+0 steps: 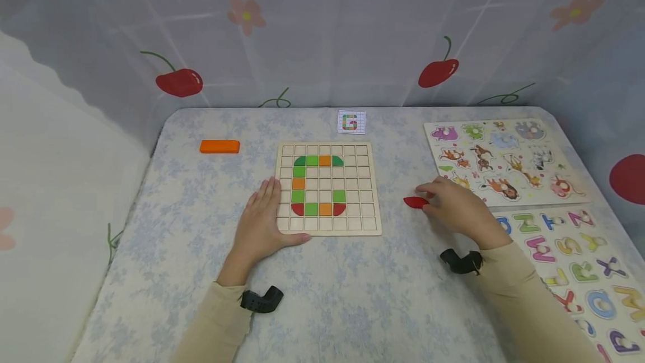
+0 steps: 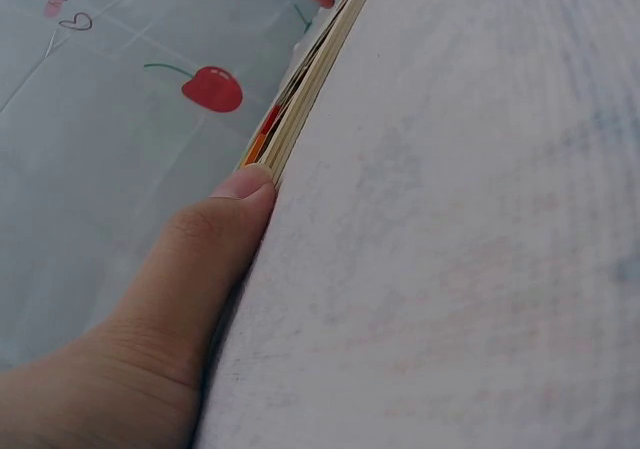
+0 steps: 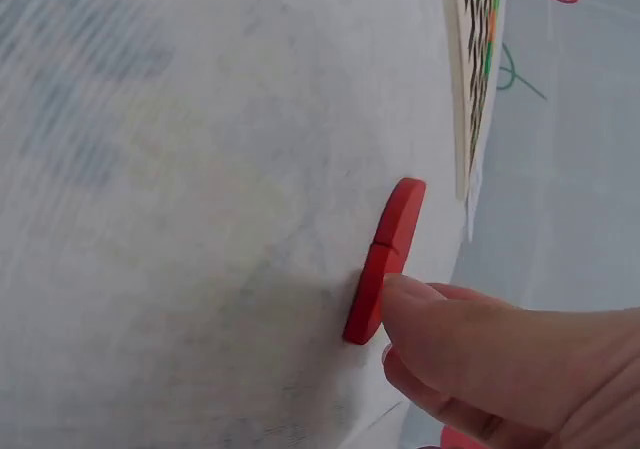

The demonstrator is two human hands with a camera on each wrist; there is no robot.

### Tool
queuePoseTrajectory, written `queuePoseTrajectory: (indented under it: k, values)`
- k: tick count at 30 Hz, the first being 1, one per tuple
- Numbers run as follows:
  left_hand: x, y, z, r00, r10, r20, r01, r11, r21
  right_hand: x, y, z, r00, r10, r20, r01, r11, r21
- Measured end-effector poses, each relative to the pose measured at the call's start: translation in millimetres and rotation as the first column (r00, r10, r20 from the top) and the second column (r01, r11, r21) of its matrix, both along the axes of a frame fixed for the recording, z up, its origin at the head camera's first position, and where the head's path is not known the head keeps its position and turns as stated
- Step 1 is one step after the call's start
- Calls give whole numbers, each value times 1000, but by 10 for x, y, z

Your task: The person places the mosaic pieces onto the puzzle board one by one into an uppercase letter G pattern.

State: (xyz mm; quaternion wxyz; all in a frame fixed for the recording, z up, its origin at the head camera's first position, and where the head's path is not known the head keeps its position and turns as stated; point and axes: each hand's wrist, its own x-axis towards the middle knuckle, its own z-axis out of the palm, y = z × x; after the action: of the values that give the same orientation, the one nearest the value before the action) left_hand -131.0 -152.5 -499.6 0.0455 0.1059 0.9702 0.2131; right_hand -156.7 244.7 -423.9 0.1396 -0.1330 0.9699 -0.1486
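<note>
A wooden grid board (image 1: 355, 225) lies mid-table, bearing green, orange and red tiles in a G-like outline. My left hand (image 1: 258, 228) rests against its left side, fingers along the edge and thumb (image 2: 190, 259) at the front edge. To the right of the board, two red curved-edge tiles (image 3: 390, 234) lie end to end on the cloth. With bent fingers, my right hand (image 1: 456, 209) holds the nearer tile, its thumb (image 3: 430, 319) against the side. The far side of that grip is partly hidden.
Behind the board lies a small pattern card (image 1: 351, 122) showing a coloured G. An orange block (image 1: 219, 147) is at the back left. On the right are an animal puzzle board (image 1: 509, 161) and a letter puzzle board (image 1: 579, 262), close to my right arm.
</note>
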Motion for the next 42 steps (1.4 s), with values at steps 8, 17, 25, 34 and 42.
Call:
queuePoseTrajectory:
  k: [8, 17, 25, 34, 42]
  values:
    - [3, 4, 12, 1000, 6, 6, -6, 1000, 8, 19, 42, -26, 1000, -26, 2, 26, 998, -54]
    - [8, 4, 30, 1000, 8, 6, -8, 1000, 6, -33, 104, -89, 993, -82, 83, 94, 984, -154]
    - [3, -1, 27, 1000, 11, 0, -11, 1000, 8, -162, 6, -37, 993, -102, 53, 111, 967, -228]
    - [7, 12, 30, 1000, 7, 5, -7, 1000, 11, -363, -619, -80, 997, -41, 62, 59, 943, -328]
    - [2, 13, 32, 1000, 10, 11, -10, 1000, 4, -441, -1125, -150, 995, -25, 96, 59, 928, -368]
